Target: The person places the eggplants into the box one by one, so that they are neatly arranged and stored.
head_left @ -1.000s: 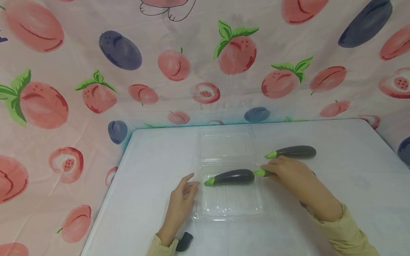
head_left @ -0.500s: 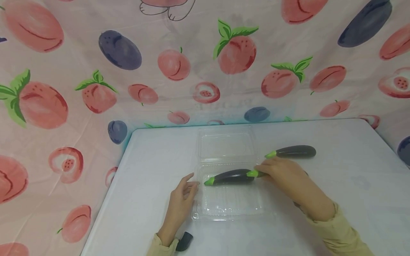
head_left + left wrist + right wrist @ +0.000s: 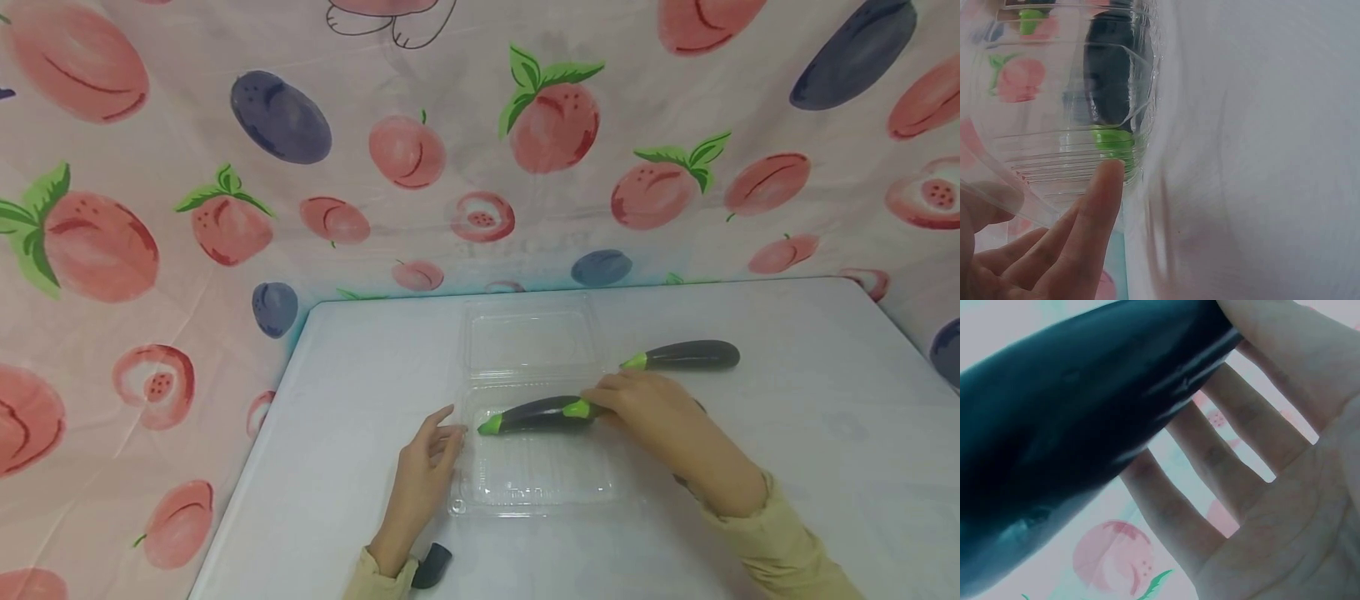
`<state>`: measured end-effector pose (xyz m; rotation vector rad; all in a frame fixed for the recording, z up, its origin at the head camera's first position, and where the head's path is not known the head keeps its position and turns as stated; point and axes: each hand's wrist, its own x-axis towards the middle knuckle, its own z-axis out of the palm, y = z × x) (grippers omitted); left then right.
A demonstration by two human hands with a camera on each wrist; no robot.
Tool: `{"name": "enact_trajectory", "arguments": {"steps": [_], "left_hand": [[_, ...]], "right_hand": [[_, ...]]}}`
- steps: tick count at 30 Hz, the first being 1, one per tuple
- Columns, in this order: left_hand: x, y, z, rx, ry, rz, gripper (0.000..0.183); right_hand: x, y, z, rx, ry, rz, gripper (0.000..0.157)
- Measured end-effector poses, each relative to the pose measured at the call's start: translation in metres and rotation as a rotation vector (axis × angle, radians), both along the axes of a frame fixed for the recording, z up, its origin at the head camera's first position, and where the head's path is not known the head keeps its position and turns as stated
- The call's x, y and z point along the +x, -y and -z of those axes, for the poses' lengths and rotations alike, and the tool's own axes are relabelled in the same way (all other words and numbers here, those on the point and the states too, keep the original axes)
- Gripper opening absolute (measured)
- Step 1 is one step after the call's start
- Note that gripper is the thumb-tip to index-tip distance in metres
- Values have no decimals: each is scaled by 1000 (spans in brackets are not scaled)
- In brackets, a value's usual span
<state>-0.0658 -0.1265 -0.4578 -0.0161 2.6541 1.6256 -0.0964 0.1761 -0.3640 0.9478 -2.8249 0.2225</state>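
A clear plastic clamshell box point(image 3: 543, 483) lies open on the white table. One dark eggplant point(image 3: 532, 414) rests inside its base, green cap to the left. My right hand point(image 3: 652, 417) holds a second eggplant point(image 3: 1085, 406) between thumb and fingers. Its green cap overlaps the end of the first one in the head view, and its body is mostly hidden under the hand. At the box's left side, my left hand point(image 3: 426, 467) has extended fingers; in the left wrist view a fingertip point(image 3: 1110, 172) is right at the ribbed clear wall.
A third eggplant point(image 3: 693, 356) lies on the table point(image 3: 825, 467), beyond the right hand. The box's raised lid point(image 3: 532, 342) extends toward the back edge. A fruit-patterned cloth point(image 3: 450, 83) hangs behind and to the left.
My right hand has carried its eggplant leftward, from the box's right edge to above the end of the eggplant inside. My left hand has stayed in place.
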Motion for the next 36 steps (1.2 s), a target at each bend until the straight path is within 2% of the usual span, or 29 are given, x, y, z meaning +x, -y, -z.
{"name": "enact_trajectory", "arguments": {"steps": [29, 36], "left_hand": [[0, 0, 0, -4, 2, -6, 44], [0, 0, 1, 0, 3, -4, 44]], "right_hand": [[0, 31, 2, 27, 16, -75, 29], [-2, 37, 5, 19, -20, -127, 30]]}}
